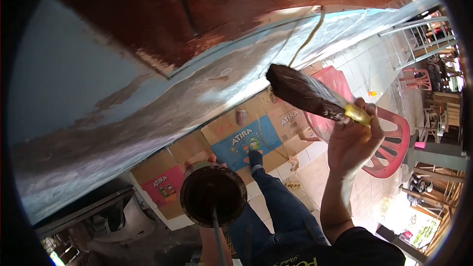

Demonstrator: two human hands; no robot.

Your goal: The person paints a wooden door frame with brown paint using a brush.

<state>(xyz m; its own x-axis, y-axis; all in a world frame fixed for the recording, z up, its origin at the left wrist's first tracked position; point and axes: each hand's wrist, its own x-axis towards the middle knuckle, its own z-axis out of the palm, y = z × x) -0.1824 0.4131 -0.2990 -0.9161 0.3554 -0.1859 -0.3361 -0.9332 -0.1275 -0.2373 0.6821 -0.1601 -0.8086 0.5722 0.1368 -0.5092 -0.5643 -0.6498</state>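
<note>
My right hand (355, 140) is raised, its fingers closed around the yellow handle of a wide paintbrush (308, 91). Dark brown paint coats the brush head, which points up and left toward the wall. Lower down, my left hand (211, 159) grips a round paint can (185, 194) from below and behind; only some fingertips and the wrist show. The can's inside is dark brown, and a thin stick (217, 221) leans out of it. Above both hands is a reddish-brown painted wooden panel (148, 15), apart from the brush.
Flattened cardboard (221, 128) covers floor tiles along the scuffed blue-grey wall (74, 88). A red plastic chair (401, 140) stands behind my right hand. A cord (311, 34) hangs from the panel. A metal ladder (419, 37) and wooden furniture (448, 108) are at the right.
</note>
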